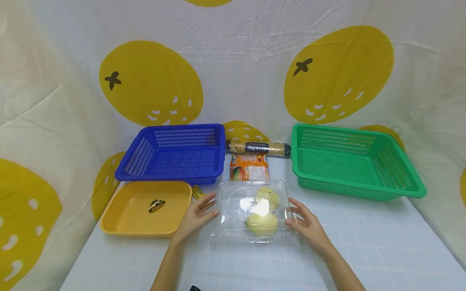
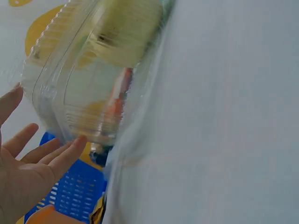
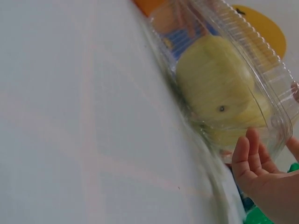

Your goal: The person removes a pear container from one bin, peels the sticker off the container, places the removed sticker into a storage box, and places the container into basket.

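Note:
A clear plastic clamshell box [image 1: 236, 232] with its lid down sits in front of me. Two pale yellow fruits [image 1: 262, 224], looking like pears or apples, lie in its right half. Beside the box's left side is my left hand [image 1: 198, 216], fingers spread and fairly straight, fingertips at the wall and thumb at the rim. On the opposite side, my right hand [image 1: 307, 222] has its loosely bent fingertips at the wall, with the thumb overlapping the edge. From the right wrist, one fruit [image 3: 212, 77] shows through the plastic, close above the cloth.
Behind the box are an orange packet [image 1: 249, 167] and a pack of noodles [image 1: 260, 148]. A blue basket [image 1: 169, 178] stands back left, a green basket [image 1: 358, 188] back right. A yellow tray [image 1: 123, 220] holds a small wrapped item [image 1: 156, 205]. A yellow sachet [image 1: 198, 192] lies near the tray.

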The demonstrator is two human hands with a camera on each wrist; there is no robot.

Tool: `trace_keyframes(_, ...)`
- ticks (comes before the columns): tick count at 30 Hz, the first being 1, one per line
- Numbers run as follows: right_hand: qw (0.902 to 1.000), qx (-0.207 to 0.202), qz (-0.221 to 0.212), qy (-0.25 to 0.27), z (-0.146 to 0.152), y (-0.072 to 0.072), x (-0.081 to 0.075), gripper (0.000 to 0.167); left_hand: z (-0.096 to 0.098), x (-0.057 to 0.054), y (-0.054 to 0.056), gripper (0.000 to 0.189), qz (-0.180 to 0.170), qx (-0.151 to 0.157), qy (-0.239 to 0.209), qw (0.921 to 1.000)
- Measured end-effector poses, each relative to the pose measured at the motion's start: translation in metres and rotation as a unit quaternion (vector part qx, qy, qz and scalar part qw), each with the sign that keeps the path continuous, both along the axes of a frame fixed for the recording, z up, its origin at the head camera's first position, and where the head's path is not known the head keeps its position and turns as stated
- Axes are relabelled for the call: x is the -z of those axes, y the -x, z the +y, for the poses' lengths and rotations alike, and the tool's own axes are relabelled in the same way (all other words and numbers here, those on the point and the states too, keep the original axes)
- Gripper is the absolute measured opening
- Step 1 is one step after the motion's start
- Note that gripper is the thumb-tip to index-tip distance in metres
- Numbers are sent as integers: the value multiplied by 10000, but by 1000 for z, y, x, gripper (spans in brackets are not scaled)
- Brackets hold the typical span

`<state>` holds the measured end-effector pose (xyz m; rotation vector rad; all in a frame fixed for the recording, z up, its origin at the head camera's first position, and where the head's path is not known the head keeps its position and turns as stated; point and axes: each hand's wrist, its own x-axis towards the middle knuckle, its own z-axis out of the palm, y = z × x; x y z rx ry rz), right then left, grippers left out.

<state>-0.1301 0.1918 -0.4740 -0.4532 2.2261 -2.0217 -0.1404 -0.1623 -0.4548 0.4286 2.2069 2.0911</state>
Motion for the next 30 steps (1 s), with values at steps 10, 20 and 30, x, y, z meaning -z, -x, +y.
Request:
trace_keyframes(10,10000,17,-13,-28,0,1,-1,62,13,3,-3,73,-254,-186,58,9995)
trace_keyframes(20,10000,-7,-26,30,-1,0,-2,63,12,2,-7,75,-256,-79,193,9995)
trace_keyframes(30,10000,-2,60,20,-1,0,-5,62,10,0,-6,79,-272,133,156,9994)
